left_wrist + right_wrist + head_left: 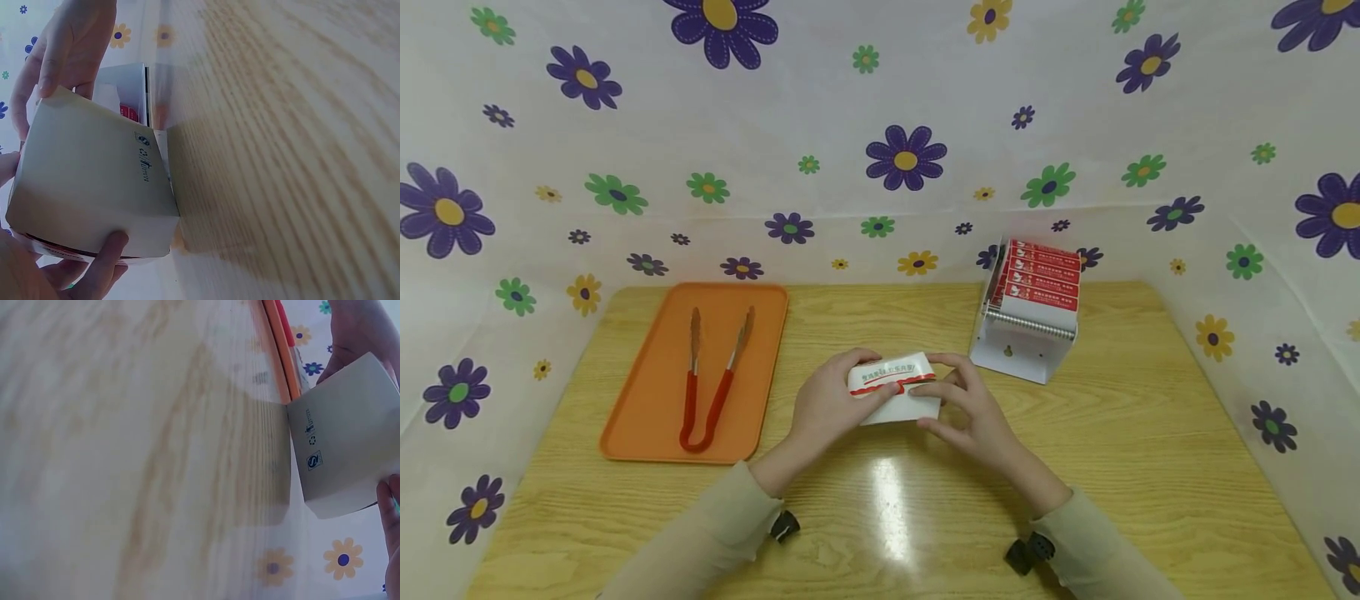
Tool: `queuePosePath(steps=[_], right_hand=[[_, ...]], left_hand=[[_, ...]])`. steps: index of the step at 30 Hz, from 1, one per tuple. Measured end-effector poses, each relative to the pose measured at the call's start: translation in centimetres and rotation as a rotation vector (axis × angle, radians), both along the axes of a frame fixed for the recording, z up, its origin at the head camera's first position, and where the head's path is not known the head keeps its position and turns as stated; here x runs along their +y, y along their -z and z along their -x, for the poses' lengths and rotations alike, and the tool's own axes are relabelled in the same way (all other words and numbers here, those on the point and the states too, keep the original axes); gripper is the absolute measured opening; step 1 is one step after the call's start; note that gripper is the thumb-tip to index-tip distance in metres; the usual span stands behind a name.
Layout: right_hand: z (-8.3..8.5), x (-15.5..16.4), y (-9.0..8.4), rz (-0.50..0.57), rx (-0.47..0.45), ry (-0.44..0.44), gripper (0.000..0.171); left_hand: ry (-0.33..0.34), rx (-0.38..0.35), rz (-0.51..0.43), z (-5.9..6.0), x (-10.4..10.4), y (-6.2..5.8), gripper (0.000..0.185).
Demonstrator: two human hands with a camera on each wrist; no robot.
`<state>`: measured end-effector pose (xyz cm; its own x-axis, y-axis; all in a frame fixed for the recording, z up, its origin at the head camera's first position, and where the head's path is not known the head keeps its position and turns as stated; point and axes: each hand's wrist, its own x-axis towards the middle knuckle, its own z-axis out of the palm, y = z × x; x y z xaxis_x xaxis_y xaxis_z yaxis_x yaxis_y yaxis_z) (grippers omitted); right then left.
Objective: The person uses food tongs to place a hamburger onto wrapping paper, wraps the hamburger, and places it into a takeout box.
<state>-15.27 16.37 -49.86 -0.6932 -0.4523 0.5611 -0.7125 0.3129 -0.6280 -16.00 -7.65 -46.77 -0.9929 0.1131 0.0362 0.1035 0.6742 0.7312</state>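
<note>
Between both hands is a small white paper food box [898, 408] with a red wavy band and dark green lettering on its upper part. My left hand [831, 398] grips it from the left, with the thumb across the front. From the right, my right hand [973, 408] holds the box, its fingers bent over the upper edge and its thumb low at the corner. Small dark print shows on a plain face of the box [94, 169] in the left wrist view. The right wrist view shows that plain face of the box [350, 437] tilted above the wooden table.
An orange tray [658, 433] lies at the left, carrying red-handled metal tongs [690, 400]. Back right stands a white label dispenser [1022, 354] with a serrated bar and a roll of red-and-white labels [1041, 279]. Flowered cloth [820, 100] walls the back and sides of the wooden table [1150, 467].
</note>
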Motion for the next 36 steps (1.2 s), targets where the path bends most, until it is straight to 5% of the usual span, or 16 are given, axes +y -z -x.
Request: queuePosePath(steps=[15,31,36], right_hand=[[-0.15,-0.09,-0.16,0.025,0.021,0.029,0.055],[-0.07,0.27,-0.12,0.020,-0.031,0.020,0.047],[0.02,0.35,0.00,0.039,-0.024,0.006,0.033]], left_hand=[[-0.004,-0.016,0.005,0.06,-0.15,0.07,0.048],[-0.022,-0.011,0.023,0.08,0.20,-0.10,0.051],[-0.008,-0.026,0.013,0.12,0.16,-0.20,0.052]])
